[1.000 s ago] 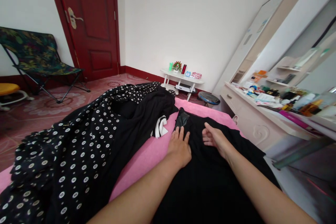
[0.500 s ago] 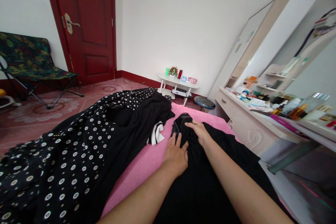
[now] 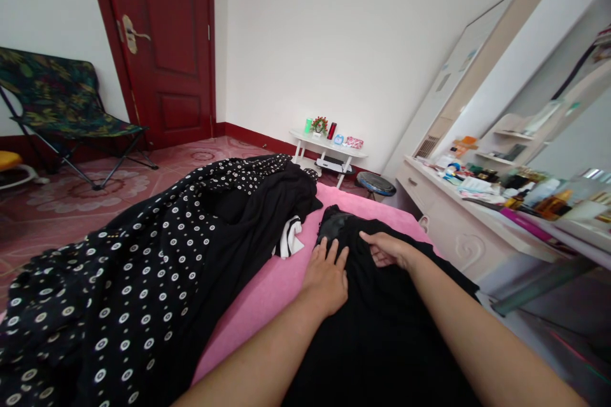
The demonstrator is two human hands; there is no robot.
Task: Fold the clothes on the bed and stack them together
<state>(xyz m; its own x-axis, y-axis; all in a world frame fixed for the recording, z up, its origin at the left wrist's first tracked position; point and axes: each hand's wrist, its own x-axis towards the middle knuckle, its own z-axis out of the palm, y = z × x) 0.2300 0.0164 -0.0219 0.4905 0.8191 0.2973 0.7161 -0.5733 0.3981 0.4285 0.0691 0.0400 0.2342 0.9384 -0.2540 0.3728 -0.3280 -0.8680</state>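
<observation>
A black garment point(image 3: 363, 324) lies spread over the pink bed cover point(image 3: 252, 305), its far end showing a shinier dark patch. Flat on the garment's left side rests my left hand point(image 3: 327, 276), fingers spread and fingertips beside the shiny patch. My right hand point(image 3: 389, 249) is on the garment's upper part, fingers curled into the cloth and thumb pointing left; its fingertips are partly hidden. To the left is a heap of clothing, with a black dotted garment point(image 3: 157, 261) and a small black-and-white striped cloth point(image 3: 288, 238) at its edge.
A dressing table point(image 3: 458, 216) crowded with bottles runs along the right. Beyond the bed stand a round stool point(image 3: 376, 183) and a small white table point(image 3: 329, 143) holding a plant and small items. A folding chair point(image 3: 57, 102) is at left near a red door point(image 3: 167, 44).
My right hand has come off the garment's far end and moved right and nearer. That end now lies flatter. My left hand stays spread on the cloth. The view has shifted slightly.
</observation>
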